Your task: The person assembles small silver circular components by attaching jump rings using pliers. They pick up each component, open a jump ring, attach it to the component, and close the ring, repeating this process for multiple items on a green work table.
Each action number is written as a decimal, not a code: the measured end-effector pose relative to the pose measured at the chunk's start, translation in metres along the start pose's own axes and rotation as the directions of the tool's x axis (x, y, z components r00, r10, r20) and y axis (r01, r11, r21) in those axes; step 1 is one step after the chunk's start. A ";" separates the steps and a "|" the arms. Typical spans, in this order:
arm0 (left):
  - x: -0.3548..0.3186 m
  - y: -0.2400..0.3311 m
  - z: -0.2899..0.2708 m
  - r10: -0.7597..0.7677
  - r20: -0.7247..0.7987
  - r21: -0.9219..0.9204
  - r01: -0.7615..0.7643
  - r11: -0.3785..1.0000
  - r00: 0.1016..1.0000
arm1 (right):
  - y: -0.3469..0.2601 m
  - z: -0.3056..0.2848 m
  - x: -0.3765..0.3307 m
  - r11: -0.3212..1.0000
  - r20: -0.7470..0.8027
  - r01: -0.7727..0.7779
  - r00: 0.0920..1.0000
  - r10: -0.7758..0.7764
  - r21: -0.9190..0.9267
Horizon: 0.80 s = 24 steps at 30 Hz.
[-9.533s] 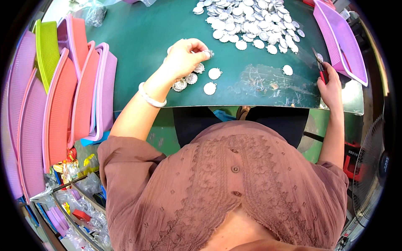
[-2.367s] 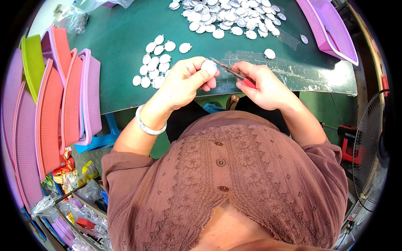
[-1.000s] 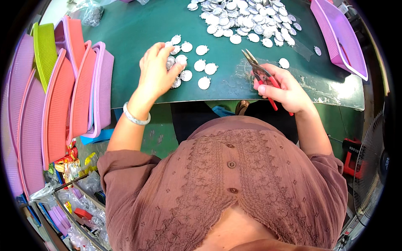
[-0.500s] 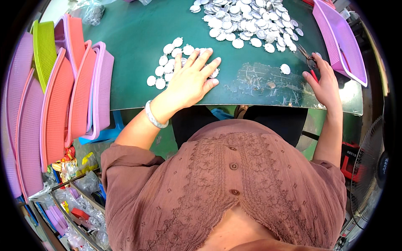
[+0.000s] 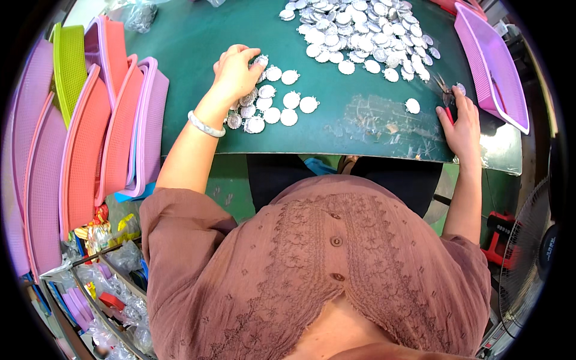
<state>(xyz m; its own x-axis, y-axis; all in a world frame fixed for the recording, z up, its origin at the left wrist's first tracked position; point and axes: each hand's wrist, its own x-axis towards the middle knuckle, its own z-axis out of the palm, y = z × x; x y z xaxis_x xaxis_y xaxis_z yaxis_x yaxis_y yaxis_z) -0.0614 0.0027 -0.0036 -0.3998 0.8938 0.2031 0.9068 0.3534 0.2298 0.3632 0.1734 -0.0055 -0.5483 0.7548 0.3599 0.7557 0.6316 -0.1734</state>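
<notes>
Small cluster of round silver discs [image 5: 271, 103] sits on the green desk [image 5: 198, 48], left of centre, near its front edge; flat, pale, each with tiny lugs on the rim; some overlap, some lie apart; a few nearest the wrist look darker, maybe face down, can't tell for sure; my left hand [image 5: 235, 71] rests on the cluster's upper left side, fingers [image 5: 255, 55] curled down and drawn together on one disc [image 5: 261, 60] at the top; pinched or just touched, can't tell.

My read: sorting/pick step, left hand taking or placing one disc in the worked group; next move needs a clean single-disc pick without dragging neighbours, since they lie edge to edge.

My right hand [image 5: 463, 126] lies flat near the desk's right edge, fingers extended and loosely together, on or just beside red-handled pliers [image 5: 447, 99]; grip on them not clear; one stray disc [image 5: 412, 105] lies just left of that hand, apart from both groups; patch of clear plastic film [image 5: 384, 123] covers the desk in front of it.

Big heap of the same discs [image 5: 360, 33] is further back, centre-right, well apart from the small cluster; purple tray [image 5: 492, 66] at the right rim; stack of pink, orange, purple and green trays [image 5: 90, 132] on edge at left; fan [image 5: 531, 258] lower right.
</notes>
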 end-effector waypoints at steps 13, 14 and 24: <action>0.019 0.017 -0.021 -0.307 0.252 -0.865 0.356 0.354 0.918 | 0.000 0.003 -0.004 1.000 -0.062 0.023 0.998 -0.022 0.016; 0.015 0.022 -0.025 -0.278 0.279 -0.881 0.360 0.306 0.919 | 0.000 0.003 -0.004 1.000 -0.058 0.022 0.998 -0.021 0.014; -0.011 0.056 -0.044 -0.083 0.371 -0.923 0.377 0.074 0.925 | 0.004 0.002 -0.002 1.000 -0.037 0.003 0.999 -0.002 0.022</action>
<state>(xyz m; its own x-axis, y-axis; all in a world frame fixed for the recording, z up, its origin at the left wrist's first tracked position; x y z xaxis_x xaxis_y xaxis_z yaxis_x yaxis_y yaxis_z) -0.0125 0.0004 0.0493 -0.3956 0.8997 -0.1845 -0.2074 0.1081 0.9723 0.3663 0.1746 -0.0092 -0.5361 0.7465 0.3941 0.7460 0.6375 -0.1926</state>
